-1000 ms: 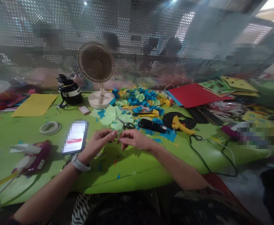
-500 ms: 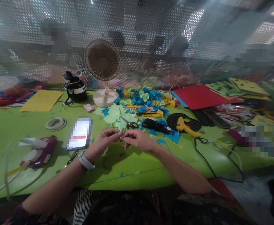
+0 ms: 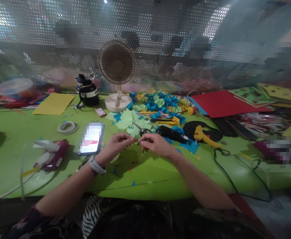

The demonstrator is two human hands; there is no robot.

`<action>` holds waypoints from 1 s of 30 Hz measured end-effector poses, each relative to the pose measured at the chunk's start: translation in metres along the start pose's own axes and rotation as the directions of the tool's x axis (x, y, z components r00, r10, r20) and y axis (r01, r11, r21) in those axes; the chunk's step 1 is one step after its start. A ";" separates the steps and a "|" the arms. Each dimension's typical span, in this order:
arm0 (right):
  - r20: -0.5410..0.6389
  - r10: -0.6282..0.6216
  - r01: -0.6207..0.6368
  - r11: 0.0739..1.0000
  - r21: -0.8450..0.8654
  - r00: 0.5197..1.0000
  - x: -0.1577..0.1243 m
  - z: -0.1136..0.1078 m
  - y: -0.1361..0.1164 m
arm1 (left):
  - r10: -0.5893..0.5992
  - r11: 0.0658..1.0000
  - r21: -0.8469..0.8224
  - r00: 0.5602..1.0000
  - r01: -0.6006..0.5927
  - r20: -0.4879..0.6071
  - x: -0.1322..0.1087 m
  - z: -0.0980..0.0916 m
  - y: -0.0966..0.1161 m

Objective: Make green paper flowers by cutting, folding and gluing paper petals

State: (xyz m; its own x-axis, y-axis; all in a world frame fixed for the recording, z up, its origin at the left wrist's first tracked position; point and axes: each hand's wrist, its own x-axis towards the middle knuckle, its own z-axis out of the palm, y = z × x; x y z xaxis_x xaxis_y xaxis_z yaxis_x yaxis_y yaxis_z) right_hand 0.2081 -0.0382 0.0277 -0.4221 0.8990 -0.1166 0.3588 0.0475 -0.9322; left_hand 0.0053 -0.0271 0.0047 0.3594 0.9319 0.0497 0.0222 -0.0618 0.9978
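My left hand (image 3: pixel 117 145) and my right hand (image 3: pixel 156 145) meet above the green table (image 3: pixel 140 172), fingertips pinched close together. Whatever lies between the fingertips is too small to name. Just beyond them are pale green paper pieces (image 3: pixel 126 119) and dark-handled scissors (image 3: pixel 145 131), partly covered by my right hand. A black stapler-like tool (image 3: pixel 171 133) lies past my right hand on blue paper (image 3: pixel 192 147). Behind these sits a heap of folded blue, green and yellow paper shapes (image 3: pixel 160 101).
A phone (image 3: pixel 92 137), a tape roll (image 3: pixel 67 127) and a purple power strip (image 3: pixel 58 156) lie left. The fan (image 3: pixel 117 63) and black jug (image 3: pixel 88 94) stand behind. On the right are a yellow glue gun (image 3: pixel 206 137), its dark cable (image 3: pixel 225 179) and red sheets (image 3: pixel 230 103).
The whole view has shifted, so things appear farther right. My hands stay together, with their fingertips slightly rearranged; the fingers of my right hand look more curled.
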 end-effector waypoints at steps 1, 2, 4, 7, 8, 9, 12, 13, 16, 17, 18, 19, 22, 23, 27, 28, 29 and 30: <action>-0.058 -0.028 0.028 1.000 0.010 0.998 0.000 -0.001 0.000 | -0.003 0.999 0.046 0.999 0.002 0.034 0.000 0.000 -0.001; -0.101 -0.057 0.058 0.998 0.011 0.993 0.001 -0.001 0.000 | -0.002 0.996 0.088 0.998 -0.004 0.062 0.000 0.001 -0.002; -0.128 -0.108 0.105 0.994 -0.035 0.986 0.001 0.001 0.001 | 0.007 0.989 0.146 0.996 -0.020 0.090 0.000 0.002 -0.004; -0.096 -0.174 0.151 0.966 -0.212 0.980 0.001 0.006 0.002 | 0.002 0.983 0.182 0.988 -0.030 0.156 0.000 0.003 -0.008; -0.075 -0.197 0.170 0.947 -0.273 0.978 0.001 0.007 0.003 | -0.004 0.983 0.181 0.982 -0.031 0.189 0.000 0.003 -0.009; -0.053 -0.219 0.191 0.927 -0.321 0.974 0.000 0.009 0.004 | -0.011 0.984 0.176 0.975 -0.029 0.222 0.000 0.003 -0.009; -0.047 -0.285 0.245 0.886 -0.394 0.957 0.001 0.009 0.007 | -0.025 0.987 0.158 0.962 -0.018 0.271 0.000 0.003 -0.008; -0.080 -0.309 0.253 0.882 -0.398 0.948 0.001 0.009 0.008 | -0.031 0.987 0.161 0.963 -0.014 0.269 0.000 0.003 -0.006; -0.218 -0.366 0.269 0.888 -0.374 0.905 0.003 0.005 0.010 | -0.055 0.982 0.189 0.979 0.017 0.198 -0.002 0.003 -0.001; -0.250 -0.371 0.270 0.894 -0.358 0.894 0.003 0.004 0.011 | -0.062 0.982 0.185 0.985 0.032 0.158 -0.002 0.002 0.000; -0.270 -0.370 0.271 0.900 -0.342 0.889 0.004 0.003 0.011 | -0.068 0.984 0.169 0.990 0.047 0.121 -0.002 0.002 0.001; -0.283 -0.367 0.270 0.905 -0.330 0.886 0.004 0.002 0.011 | -0.077 0.987 0.145 0.992 0.062 0.098 -0.002 0.002 0.001; -0.308 -0.363 0.266 0.911 -0.315 0.879 0.004 0.001 0.012 | -0.139 0.989 0.072 0.984 0.132 0.111 -0.001 0.002 -0.001; -0.311 -0.364 0.268 0.912 -0.311 0.878 0.004 0.001 0.012 | -0.171 0.985 0.058 0.976 0.165 0.131 -0.001 0.003 -0.002; -0.309 -0.366 0.276 0.914 -0.299 0.878 0.004 0.002 0.011 | -0.242 0.970 -0.001 0.958 0.245 0.155 -0.002 0.005 -0.002; -0.310 -0.364 0.273 0.914 -0.300 0.878 0.003 0.003 0.011 | -0.242 0.969 -0.021 0.958 0.248 0.154 -0.003 0.006 -0.001; -0.312 -0.362 0.269 0.914 -0.304 0.878 0.004 0.003 0.011 | -0.236 0.969 -0.037 0.959 0.244 0.155 -0.003 0.006 -0.001; -0.312 -0.359 0.263 0.914 -0.309 0.880 0.004 0.003 0.011 | -0.230 0.970 -0.044 0.960 0.239 0.160 -0.003 0.006 -0.001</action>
State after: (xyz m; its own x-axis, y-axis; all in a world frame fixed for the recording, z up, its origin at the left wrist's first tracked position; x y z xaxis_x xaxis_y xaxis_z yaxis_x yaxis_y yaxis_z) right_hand 0.2078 -0.0359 0.0156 -0.2402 0.9096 0.3390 0.4738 0.4147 -0.7769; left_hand 0.0101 -0.0322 0.0032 0.4891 0.8517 -0.1882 0.0665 0.1787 0.9817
